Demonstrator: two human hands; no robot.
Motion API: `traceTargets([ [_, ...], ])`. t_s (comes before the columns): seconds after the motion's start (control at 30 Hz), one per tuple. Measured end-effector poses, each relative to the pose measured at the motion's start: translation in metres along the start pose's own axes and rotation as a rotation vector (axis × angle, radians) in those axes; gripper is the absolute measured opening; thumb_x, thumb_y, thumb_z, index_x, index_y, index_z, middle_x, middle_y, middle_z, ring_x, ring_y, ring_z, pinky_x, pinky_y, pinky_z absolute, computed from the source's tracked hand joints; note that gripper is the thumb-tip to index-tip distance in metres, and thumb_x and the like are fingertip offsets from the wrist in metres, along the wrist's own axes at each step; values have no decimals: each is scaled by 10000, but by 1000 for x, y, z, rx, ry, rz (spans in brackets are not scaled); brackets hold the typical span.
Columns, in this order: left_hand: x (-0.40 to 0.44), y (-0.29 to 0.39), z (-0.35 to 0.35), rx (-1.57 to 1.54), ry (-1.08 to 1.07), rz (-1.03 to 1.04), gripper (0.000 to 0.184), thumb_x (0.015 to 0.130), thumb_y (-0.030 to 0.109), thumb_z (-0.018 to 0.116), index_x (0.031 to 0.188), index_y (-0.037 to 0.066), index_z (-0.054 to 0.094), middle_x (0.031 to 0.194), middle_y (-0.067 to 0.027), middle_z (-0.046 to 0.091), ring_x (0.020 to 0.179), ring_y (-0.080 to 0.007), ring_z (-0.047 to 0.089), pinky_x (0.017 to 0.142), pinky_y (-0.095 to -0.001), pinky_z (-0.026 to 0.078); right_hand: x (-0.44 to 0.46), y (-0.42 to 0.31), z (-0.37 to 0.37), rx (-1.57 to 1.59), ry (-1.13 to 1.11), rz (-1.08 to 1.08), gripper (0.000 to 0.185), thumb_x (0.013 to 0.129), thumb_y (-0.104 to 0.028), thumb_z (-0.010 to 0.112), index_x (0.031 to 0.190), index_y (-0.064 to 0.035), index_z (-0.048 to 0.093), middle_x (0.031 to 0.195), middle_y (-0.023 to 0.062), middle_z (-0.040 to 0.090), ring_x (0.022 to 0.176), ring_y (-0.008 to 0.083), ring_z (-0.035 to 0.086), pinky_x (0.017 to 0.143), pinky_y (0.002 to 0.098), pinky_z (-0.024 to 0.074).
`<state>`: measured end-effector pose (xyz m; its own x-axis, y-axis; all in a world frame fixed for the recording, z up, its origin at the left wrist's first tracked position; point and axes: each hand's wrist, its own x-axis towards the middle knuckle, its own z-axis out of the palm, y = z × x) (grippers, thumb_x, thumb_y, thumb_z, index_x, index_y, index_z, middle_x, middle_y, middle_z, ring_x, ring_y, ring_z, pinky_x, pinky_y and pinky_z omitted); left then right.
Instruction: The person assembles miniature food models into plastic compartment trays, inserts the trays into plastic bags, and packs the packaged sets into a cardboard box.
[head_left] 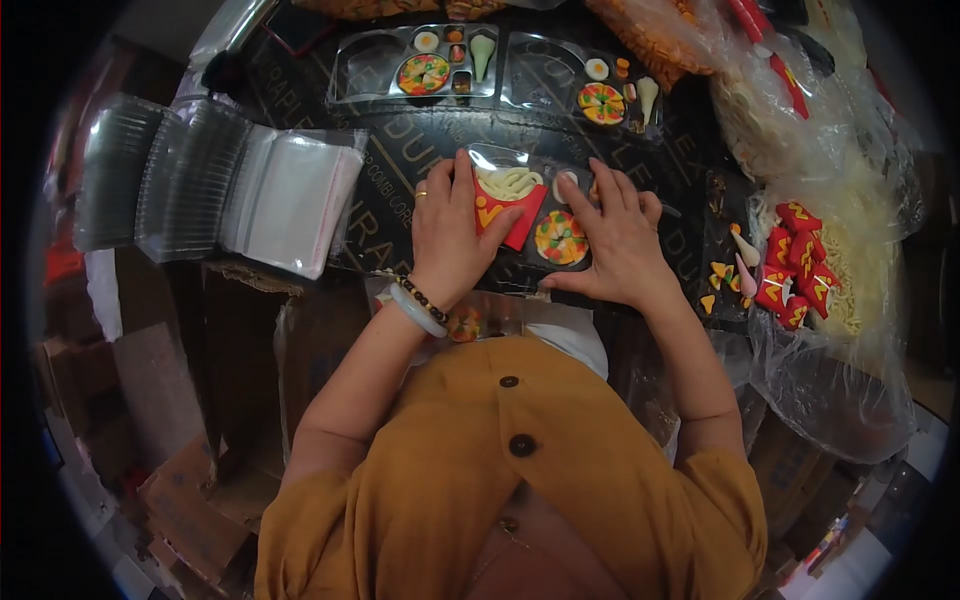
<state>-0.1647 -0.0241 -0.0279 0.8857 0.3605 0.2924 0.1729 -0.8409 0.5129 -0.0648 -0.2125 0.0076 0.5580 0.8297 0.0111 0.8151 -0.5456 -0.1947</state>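
A clear plastic tray [540, 208] lies on the dark printed table surface between my hands. Its left part contains a red carton [520, 228] with pale toy fries [512, 182]; a toy pizza [561, 238] sits at right. My left hand [448, 228] rests along the tray's left side, fingers stretched forward and thumb on the carton. Spread over the right side is my right hand [622, 240], its index finger bent over a small white piece and its thumb by the near edge. Both hands are open, touching the tray, and the right one partly covers the small pieces.
Two filled trays [415, 75] [585, 85] stand behind. Stacked clear trays [190, 180] and clear bags [290, 205] lie left. At right are red cartons [797, 262], small toy pieces [742, 262] and a plastic bag [840, 385]. An orange-filled bag [655, 40] sits at the back.
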Motion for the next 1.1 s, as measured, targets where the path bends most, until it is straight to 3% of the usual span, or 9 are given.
traceTargets([
  [0.47,-5,-45,-44,-176,-77,77,464,806,70,538,1239,-53,425,1223,-210,464,1082,-399,457,930,-419,381,42,-45,17,51,87,-133,851,603,-501,721,1356,-252,411,1369,218,317,1269,373,298,954,474,253],
  [0.57,-20,-64,-73,389,110,-62,434,770,45,565,1174,-77,468,1209,-277,473,1133,-415,446,969,-423,372,43,-48,16,34,83,-108,850,606,-497,724,1356,-249,411,1372,221,317,1273,371,295,956,476,250],
  [0.6,-24,-75,-77,555,23,-139,434,755,59,588,1148,-86,477,1181,-295,491,1124,-424,466,954,-421,396,43,-49,16,33,76,-97,848,607,-497,726,1355,-248,412,1374,225,315,1276,372,293,959,478,249],
  [0.73,-25,-101,-78,684,-43,-36,374,739,71,606,1071,-81,526,1085,-270,564,987,-399,563,866,-403,463,46,-53,18,26,73,-83,845,608,-497,733,1350,-241,417,1379,233,309,1283,375,286,968,487,244],
  [0.83,-12,-90,-98,465,-215,-216,212,719,80,631,882,-52,611,898,-231,633,791,-360,621,713,-398,506,48,-55,19,32,76,-91,845,609,-500,734,1348,-239,418,1377,237,309,1284,380,283,975,495,240],
  [0.9,-7,-94,-107,211,28,-293,135,694,104,677,690,-21,626,746,-207,637,671,-331,618,591,-369,492,48,-55,19,34,82,-92,846,610,-501,734,1349,-239,417,1378,237,307,1284,383,283,975,497,240],
  [0.97,-1,-103,-115,54,4,-483,169,672,137,724,666,-6,635,720,-191,641,646,-329,617,564,-355,475,48,-56,19,36,89,-89,846,611,-501,734,1349,-238,416,1379,238,304,1284,385,282,976,500,240],
  [1.03,-4,-121,-116,-457,54,-708,158,660,128,744,717,11,654,683,-169,641,610,-335,609,586,-374,474,49,-56,20,46,80,-84,843,615,-503,732,1350,-239,414,1380,238,298,1283,388,282,976,500,243],
  [1.1,-11,-133,-112,-512,61,-688,115,692,81,713,779,24,665,803,-201,650,698,-344,624,604,-380,487,51,-58,21,49,81,-88,842,620,-505,728,1352,-238,409,1381,238,295,1283,389,282,975,506,250],
])
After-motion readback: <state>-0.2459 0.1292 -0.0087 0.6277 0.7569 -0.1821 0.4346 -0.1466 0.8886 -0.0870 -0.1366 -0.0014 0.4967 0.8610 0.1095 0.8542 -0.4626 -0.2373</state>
